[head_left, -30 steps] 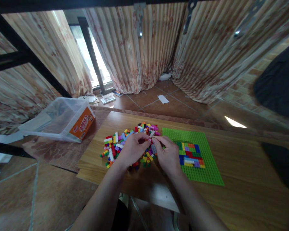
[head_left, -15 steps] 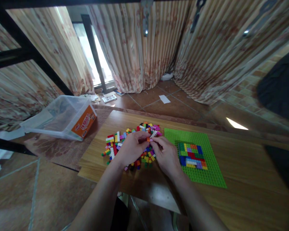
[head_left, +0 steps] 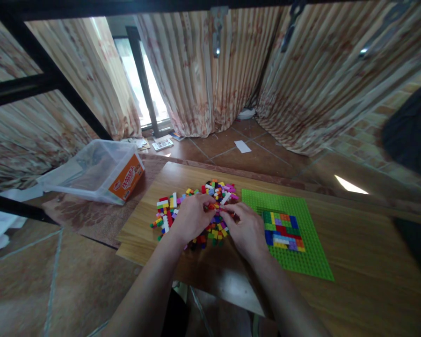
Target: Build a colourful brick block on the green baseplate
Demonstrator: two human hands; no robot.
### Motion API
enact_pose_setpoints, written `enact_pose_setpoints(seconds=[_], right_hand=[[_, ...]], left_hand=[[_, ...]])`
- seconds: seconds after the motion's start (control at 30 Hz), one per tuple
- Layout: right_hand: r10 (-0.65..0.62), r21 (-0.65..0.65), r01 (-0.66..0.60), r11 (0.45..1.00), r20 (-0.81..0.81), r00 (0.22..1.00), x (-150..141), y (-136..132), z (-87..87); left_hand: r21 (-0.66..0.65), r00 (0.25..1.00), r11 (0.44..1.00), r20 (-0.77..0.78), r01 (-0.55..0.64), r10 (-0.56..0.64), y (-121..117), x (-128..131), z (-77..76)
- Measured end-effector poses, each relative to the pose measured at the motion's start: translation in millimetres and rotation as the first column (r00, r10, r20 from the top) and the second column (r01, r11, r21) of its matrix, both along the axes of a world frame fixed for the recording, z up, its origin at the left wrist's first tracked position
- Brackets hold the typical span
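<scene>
My left hand (head_left: 193,216) is over a loose pile of coloured toy bricks (head_left: 217,232), its thumb and fingers pinched around a small orange-red brick (head_left: 214,206). Close beside it, my right hand (head_left: 248,230) pinches a small red brick at its fingertips; the fingers partly cover it. The two sets of fingertips nearly meet above the pile. To the right of my right hand lies a green baseplate (head_left: 310,255), bearing a flat block of bricks (head_left: 283,229) in red, blue, green, yellow, orange, purple and white.
All of this rests on a wooden table (head_left: 358,243). A clear plastic bin (head_left: 91,164) with an orange label stands on the mat to the left. A dark flat object (head_left: 414,248) is at the right edge. Curtains (head_left: 192,75) hang beyond the table.
The view has shifted slightly, so the scene sits a little lower and further right. My fingertips have shifted around the bricks, and red now shows between them where orange and pink showed.
</scene>
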State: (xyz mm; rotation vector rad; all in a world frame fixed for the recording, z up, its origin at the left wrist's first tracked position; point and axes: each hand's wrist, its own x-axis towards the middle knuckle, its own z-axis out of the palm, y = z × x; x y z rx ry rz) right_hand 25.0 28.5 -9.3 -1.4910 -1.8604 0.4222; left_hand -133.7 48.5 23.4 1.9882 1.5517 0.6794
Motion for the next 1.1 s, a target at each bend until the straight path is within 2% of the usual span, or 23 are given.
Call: enact_pose_setpoints(seconds=[0.13,0.3,0.37,0.5,0.63,0.8,0.87,1.1], right_hand=[[-0.012,0.024,0.012,1.0,-0.009,1.0,2.1,-0.3,0.0],[-0.031,0.082,0.033,0.996,-0.034,0.999,5.0,-1.2,0.2],[-0.027,0.088,0.03,0.996,-0.038,0.999,5.7,-1.8,-0.1],[-0.018,0.103,0.023,0.994,-0.046,0.999,6.8,-2.1,-0.4],[-0.004,0.122,0.012,0.992,-0.064,0.998,7.9,-1.6,-0.4],[-0.011,0.116,0.019,0.993,-0.069,0.998,11.1,-2.3,0.9],[-0.019,0.111,0.026,0.994,-0.069,0.997,13.2,-2.8,1.7],[-0.017,0.097,0.026,0.995,-0.096,0.995,19.6,-4.5,3.1]], left_hand=[[0.059,0.998,0.998,-0.062,-0.015,0.019,0.4,-0.9,1.5],[0.09,0.98,0.98,-0.074,-0.178,0.185,7.6,-11.2,2.0],[0.094,0.971,0.974,-0.109,-0.204,0.214,10.6,-15.7,0.5],[0.136,0.964,0.978,-0.193,-0.157,0.181,13.0,-14.8,-3.5],[0.236,0.957,0.971,-0.288,0.028,0.042,15.3,-1.6,-8.5],[0.233,0.928,0.955,-0.362,0.183,-0.089,23.1,9.9,-14.2],[0.234,0.931,0.955,-0.353,0.183,-0.092,26.1,8.3,-15.2],[0.253,0.954,0.966,-0.298,0.052,0.027,29.4,-8.9,-13.4]])
